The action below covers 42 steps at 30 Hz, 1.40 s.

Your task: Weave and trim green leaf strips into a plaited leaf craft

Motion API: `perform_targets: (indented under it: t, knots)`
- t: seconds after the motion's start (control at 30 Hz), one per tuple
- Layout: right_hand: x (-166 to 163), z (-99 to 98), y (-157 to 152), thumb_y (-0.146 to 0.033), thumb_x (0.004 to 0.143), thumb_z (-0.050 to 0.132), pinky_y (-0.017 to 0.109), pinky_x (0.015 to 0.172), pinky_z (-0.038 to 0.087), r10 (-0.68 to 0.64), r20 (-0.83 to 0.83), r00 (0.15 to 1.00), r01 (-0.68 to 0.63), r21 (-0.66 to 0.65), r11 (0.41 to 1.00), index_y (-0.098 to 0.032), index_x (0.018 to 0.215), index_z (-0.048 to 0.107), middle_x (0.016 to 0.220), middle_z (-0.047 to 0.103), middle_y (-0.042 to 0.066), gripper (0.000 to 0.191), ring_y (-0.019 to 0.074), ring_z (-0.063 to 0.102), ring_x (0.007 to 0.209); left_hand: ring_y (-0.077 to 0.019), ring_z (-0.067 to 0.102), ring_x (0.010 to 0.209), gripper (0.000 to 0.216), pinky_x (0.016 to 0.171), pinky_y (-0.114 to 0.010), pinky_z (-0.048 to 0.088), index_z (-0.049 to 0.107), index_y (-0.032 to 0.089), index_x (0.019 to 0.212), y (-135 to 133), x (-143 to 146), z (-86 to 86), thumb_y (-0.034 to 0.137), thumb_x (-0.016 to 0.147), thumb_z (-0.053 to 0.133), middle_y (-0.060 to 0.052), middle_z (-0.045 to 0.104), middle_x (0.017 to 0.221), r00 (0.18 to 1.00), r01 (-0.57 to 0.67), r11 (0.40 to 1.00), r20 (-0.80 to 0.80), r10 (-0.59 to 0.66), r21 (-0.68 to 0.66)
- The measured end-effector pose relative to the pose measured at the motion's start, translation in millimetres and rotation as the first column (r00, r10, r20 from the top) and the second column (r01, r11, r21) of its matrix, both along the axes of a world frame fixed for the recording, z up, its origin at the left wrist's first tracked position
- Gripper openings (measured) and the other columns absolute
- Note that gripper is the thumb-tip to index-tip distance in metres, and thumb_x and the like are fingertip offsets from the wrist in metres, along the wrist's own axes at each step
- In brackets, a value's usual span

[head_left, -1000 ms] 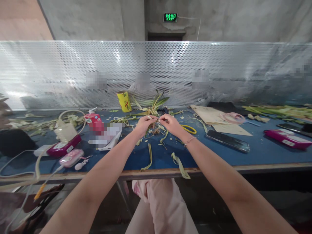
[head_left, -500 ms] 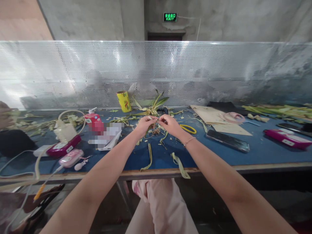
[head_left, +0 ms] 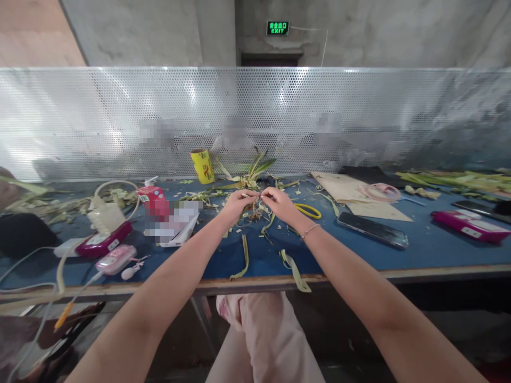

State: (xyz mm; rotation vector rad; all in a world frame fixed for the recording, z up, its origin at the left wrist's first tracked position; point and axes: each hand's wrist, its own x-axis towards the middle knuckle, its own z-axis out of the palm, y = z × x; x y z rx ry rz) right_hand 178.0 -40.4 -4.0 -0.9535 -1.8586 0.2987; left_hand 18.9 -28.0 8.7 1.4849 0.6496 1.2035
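My left hand (head_left: 238, 205) and my right hand (head_left: 278, 203) meet over the middle of the blue table, fingertips pinched close together. A small pale thing shows at the left fingertips, too small to name. What the right fingers pinch is hidden. Just beyond the hands lies a plant with long green leaves (head_left: 261, 166). Brown, root-like bits (head_left: 254, 216) lie below the fingers. A yellow ring-shaped band (head_left: 312, 211) rests right of my right hand. Nearer the edge are two withered leaf strips, one narrow (head_left: 245, 257) and one wider (head_left: 294, 271) that hangs over the edge.
A yellow roll (head_left: 203, 166) stands against the perforated metal screen (head_left: 255, 101). On the left are a red bottle (head_left: 155, 201), a pink device (head_left: 115, 259) and cables. A black phone (head_left: 373, 230), cardboard (head_left: 351, 194) and purple case (head_left: 470, 226) lie right. A person sits far left.
My fingers have shifted slightly at the pinch, the left ones stretching a little toward the right. At the far left, a green leaf has come into view by the other person. The table items stay put.
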Motion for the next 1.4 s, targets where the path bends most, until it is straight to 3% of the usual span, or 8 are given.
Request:
perform_targets:
  t: [0.17, 0.7, 1.0, 1.17, 1.27, 1.4]
  knots:
    - [0, 1.7, -3, -0.033, 0.084, 0.041, 0.028, 0.064, 0.038, 0.041, -0.024, 0.999, -0.042, -0.019, 0.999, -0.018, 0.077, 0.053, 0.07, 0.052, 0.002, 0.02, 0.0141, 0.048, 0.066, -0.0081, 0.047, 0.052, 0.018, 0.052, -0.023, 0.037, 0.067, 0.014, 0.07, 2, 0, -1.2, 0.024, 0.055, 0.071, 0.001, 0.056, 0.056, 1.0, -0.013, 1.0, 0.001, 0.013, 0.008]
    - [-2, -1.0, 0, -0.037, 0.08, 0.046, 0.027, 0.058, 0.039, -0.028, -0.004, 1.0, 0.028, 0.001, 1.0, -0.019, 0.071, 0.048, 0.066, 0.052, 0.002, 0.02, 0.0139, 0.048, 0.061, -0.0072, 0.045, 0.049, 0.017, 0.05, -0.022, 0.035, 0.067, 0.013, 0.069, 0, 0, -1.2, 0.024, 0.057, 0.071, 0.001, 0.053, 0.053, 1.0, -0.009, 1.0, -0.029, 0.009, 0.002]
    - [0, -2.8, 5, -0.032, 0.078, 0.046, 0.027, 0.059, 0.038, -0.05, -0.012, 0.999, 0.051, 0.03, 0.998, -0.019, 0.071, 0.048, 0.068, 0.053, 0.002, 0.015, 0.0137, 0.048, 0.062, -0.0077, 0.05, 0.053, 0.025, 0.053, -0.023, 0.04, 0.067, 0.013, 0.076, 1, 2, -3.3, 0.024, 0.054, 0.073, -0.001, 0.06, 0.065, 1.0, -0.015, 1.0, -0.016, 0.015, -0.022]
    - [1, -2.1, 4, -0.03, 0.08, 0.044, 0.027, 0.061, 0.037, -0.109, 0.017, 0.994, 0.107, 0.098, 0.989, -0.02, 0.073, 0.046, 0.067, 0.051, 0.001, 0.013, 0.0144, 0.047, 0.062, -0.0083, 0.052, 0.054, 0.023, 0.056, -0.023, 0.042, 0.067, 0.013, 0.074, -2, 4, 0.3, 0.022, 0.053, 0.073, -0.001, 0.06, 0.062, 0.997, 0.027, 0.995, 0.075, -0.02, -0.099]
    - [1, -0.9, 3, -0.031, 0.082, 0.042, 0.028, 0.061, 0.037, -0.131, 0.016, 0.991, 0.128, 0.119, 0.985, -0.02, 0.074, 0.045, 0.067, 0.05, 0.002, 0.014, 0.0148, 0.046, 0.063, -0.0107, 0.056, 0.059, 0.014, 0.062, -0.025, 0.047, 0.067, 0.013, 0.07, -1, 1, 4.7, 0.022, 0.061, 0.064, -0.004, 0.064, 0.067, 0.986, 0.088, 0.977, 0.16, -0.057, -0.196]
    - [1, 1.2, 0, -0.032, 0.084, 0.04, 0.028, 0.061, 0.037, -0.129, -0.006, 0.992, 0.129, 0.116, 0.985, -0.021, 0.074, 0.045, 0.068, 0.05, 0.002, 0.015, 0.0151, 0.046, 0.064, -0.0131, 0.058, 0.058, 0.029, 0.061, -0.028, 0.048, 0.069, 0.011, 0.072, 1, -5, 9.2, 0.032, 0.073, 0.049, -0.009, 0.067, 0.071, 0.971, 0.173, 0.926, 0.215, -0.104, -0.335]
